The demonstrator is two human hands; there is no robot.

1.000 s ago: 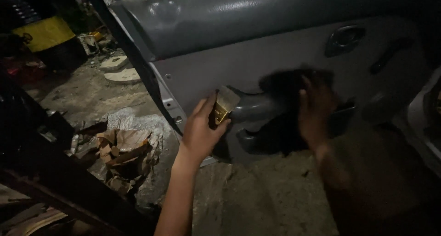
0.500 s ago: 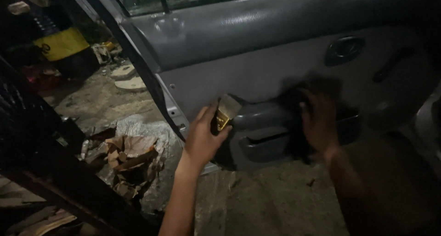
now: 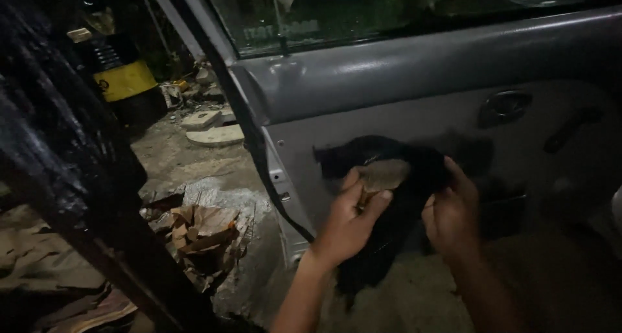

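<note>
A grey car door's inner panel (image 3: 414, 74) stands open before me, its handle recess (image 3: 505, 105) at the right. My left hand (image 3: 350, 223) is closed on a small tan, flat object (image 3: 383, 174) held against the panel's lower part. My right hand (image 3: 453, 213) grips a black cloth (image 3: 395, 197) that hangs down over the panel between both hands. The lower panel behind the cloth is hidden and dark.
A dark metal post (image 3: 71, 177) crosses the left foreground. Crumpled brown paper and scrap (image 3: 201, 232) lie on the dirt ground. A yellow-and-black drum (image 3: 126, 80) and flat concrete pieces (image 3: 214, 135) sit farther back. The door window (image 3: 363, 9) is above.
The view has moved closer to the door. My left hand has shifted right with the tan object. The black cloth now hangs between both hands, gripped by my right.
</note>
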